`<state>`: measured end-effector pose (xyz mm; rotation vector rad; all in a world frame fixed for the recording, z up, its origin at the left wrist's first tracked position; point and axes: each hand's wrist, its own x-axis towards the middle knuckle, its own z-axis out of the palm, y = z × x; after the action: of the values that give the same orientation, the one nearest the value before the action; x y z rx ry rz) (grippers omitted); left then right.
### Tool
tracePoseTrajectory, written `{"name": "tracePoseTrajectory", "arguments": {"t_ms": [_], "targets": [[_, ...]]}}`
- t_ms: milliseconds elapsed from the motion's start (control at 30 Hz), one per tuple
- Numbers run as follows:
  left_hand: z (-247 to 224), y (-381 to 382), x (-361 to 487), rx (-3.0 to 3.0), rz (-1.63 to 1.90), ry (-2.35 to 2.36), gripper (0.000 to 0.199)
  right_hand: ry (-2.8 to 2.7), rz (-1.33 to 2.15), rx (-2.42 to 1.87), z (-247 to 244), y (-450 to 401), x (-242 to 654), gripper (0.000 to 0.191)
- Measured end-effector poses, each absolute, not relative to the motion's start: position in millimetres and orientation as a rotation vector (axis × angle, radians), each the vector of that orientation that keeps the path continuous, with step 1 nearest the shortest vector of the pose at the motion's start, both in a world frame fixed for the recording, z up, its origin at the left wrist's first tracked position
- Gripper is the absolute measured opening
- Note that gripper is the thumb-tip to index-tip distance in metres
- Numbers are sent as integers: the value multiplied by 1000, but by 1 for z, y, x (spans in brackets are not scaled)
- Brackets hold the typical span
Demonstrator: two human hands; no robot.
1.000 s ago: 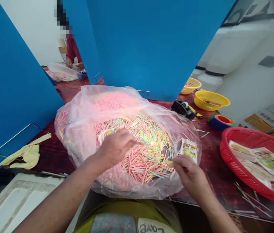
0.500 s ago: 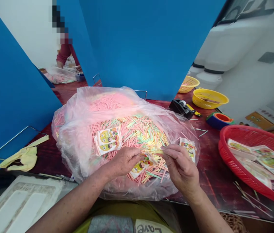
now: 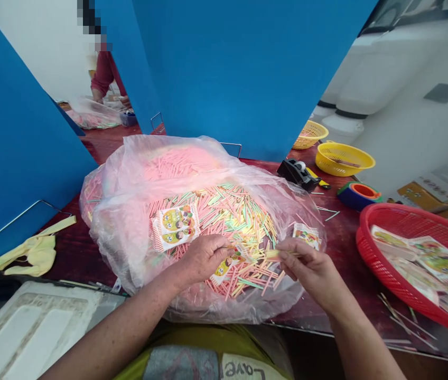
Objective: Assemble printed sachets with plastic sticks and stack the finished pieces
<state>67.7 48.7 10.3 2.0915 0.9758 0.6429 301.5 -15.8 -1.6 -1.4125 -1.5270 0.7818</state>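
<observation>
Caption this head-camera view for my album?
Left hand and right hand touch pastel sticks in a clear plastic bag.

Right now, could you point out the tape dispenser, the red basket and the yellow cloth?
tape dispenser (image 3: 296, 173), head view, on its black body
red basket (image 3: 366, 258), head view, on its left wall
yellow cloth (image 3: 37, 254), head view, on its crumpled middle

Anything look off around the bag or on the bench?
Yes, minor: loose sticks lie on the dark red table below the red plastic basket, and a few more sit right of the clear plastic bag. They look stray, away from the main pile.
</observation>
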Motion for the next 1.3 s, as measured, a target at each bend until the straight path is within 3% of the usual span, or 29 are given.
{"name": "tracePoseTrajectory", "arguments": {"t_ms": [133, 267, 500, 833, 1100, 1300], "targets": [[6, 48, 67, 2133, 610, 977, 29, -1244, 908, -1167, 13, -12, 285, 9], [6, 48, 62, 2075, 659, 949, 28, -1315, 823, -1258, 6, -10, 281, 9], [9, 51, 77, 1942, 581, 501, 14, -1071, 1217, -1146, 6, -9, 275, 16], [4, 50, 77, 2137, 700, 882, 21, -1208, 735, -1148, 2, -13, 277, 7], [14, 46, 74, 1651, 673, 949, 11, -1612, 241, -1154, 16, -19, 263, 27], [10, 45, 67, 1975, 709, 843, 31, -1692, 77, -1154, 21, -20, 260, 31]]}}
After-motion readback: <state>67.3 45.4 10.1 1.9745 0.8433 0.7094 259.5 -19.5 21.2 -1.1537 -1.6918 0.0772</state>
